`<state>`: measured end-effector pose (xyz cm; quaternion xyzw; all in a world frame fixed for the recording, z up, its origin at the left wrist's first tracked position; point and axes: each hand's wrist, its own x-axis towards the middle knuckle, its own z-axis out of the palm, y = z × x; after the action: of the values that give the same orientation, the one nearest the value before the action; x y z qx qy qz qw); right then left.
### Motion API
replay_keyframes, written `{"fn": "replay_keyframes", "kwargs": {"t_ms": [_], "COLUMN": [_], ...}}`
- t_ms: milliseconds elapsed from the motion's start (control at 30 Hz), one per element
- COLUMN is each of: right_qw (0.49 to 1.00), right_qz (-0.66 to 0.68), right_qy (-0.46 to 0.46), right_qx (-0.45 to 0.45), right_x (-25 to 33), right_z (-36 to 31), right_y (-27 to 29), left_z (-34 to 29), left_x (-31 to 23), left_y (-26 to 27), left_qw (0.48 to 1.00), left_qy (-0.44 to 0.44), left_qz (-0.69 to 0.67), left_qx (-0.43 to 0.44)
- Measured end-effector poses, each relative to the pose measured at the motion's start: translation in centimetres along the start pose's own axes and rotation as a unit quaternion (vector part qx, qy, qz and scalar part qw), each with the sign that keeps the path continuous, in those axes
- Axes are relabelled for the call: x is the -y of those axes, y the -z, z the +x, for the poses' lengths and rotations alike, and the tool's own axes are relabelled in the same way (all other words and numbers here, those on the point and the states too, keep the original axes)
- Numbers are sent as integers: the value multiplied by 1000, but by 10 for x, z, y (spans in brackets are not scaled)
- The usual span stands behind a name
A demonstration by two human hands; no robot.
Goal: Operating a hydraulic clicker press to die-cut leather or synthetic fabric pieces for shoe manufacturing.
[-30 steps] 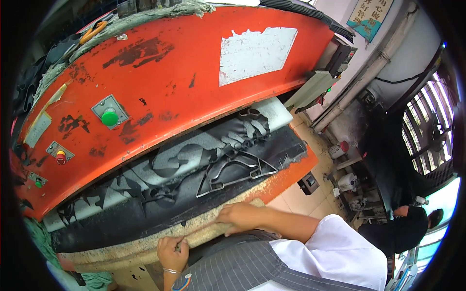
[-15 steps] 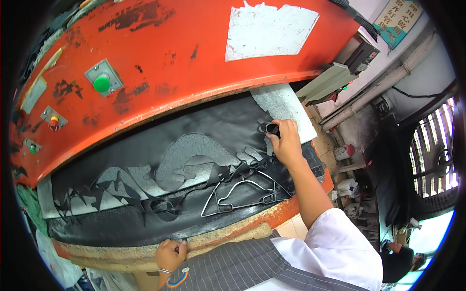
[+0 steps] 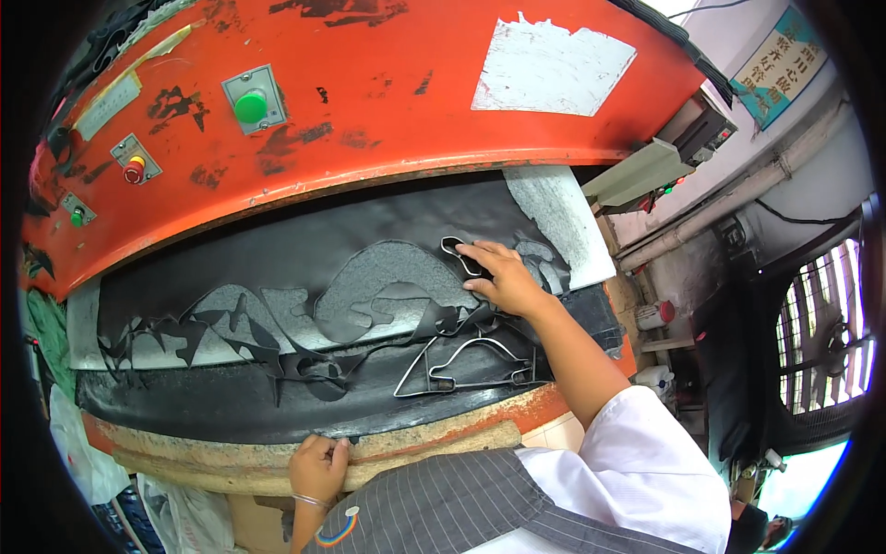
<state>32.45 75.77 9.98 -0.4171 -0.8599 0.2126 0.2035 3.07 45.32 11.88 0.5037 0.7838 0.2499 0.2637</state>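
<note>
My right hand (image 3: 506,277) grips a small metal cutting die (image 3: 449,246), thumb and fingers closed on its right side. It is over a black leather-like sheet (image 3: 277,242), right of a large arched cut-out. Through several cut-outs the grey-white board (image 3: 568,217) under the sheet shows. Nearer to me, a larger metal cutting die (image 3: 445,383) rests on the black bed in front of the board. Thin black scraps curl along the sheet's near edge. My left hand (image 3: 318,464) lies on the worn front edge, fingers curled in and seemingly holding nothing.
A red machine head (image 3: 369,129) overhangs the far side of the sheet. It carries a green button (image 3: 250,107) and a red knob (image 3: 135,170). A worn yellowish ledge (image 3: 212,462) runs along the front. Plastic bags (image 3: 88,452) hang at lower left.
My right hand has moved left with the small die, away from the sheet's right end, uncovering cut-outs there. My left hand stays on the front edge. The view has shifted slightly.
</note>
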Motion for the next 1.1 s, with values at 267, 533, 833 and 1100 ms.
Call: {"fn": "replay_keyframes", "kwargs": {"t_ms": [267,533,833,1100], "right_qw": [998,987,960,962], "right_qz": [-1,-105,208,152], "right_qy": [-34,46,100,138], "right_qx": [61,-112,-157,-181], "right_x": [0,72,281,270], "right_z": [11,6,140,53], "right_y": [8,28,-11,-31], "left_z": [12,73,266,170], "left_x": [13,71,216,172], "left_y": [6,107,347,284], "left_qw": [999,945,813,912], "left_qy": [-21,-43,-34,-139], "left_qz": [-6,-299,47,-115], "left_qx": [47,-123,-580,-368]}}
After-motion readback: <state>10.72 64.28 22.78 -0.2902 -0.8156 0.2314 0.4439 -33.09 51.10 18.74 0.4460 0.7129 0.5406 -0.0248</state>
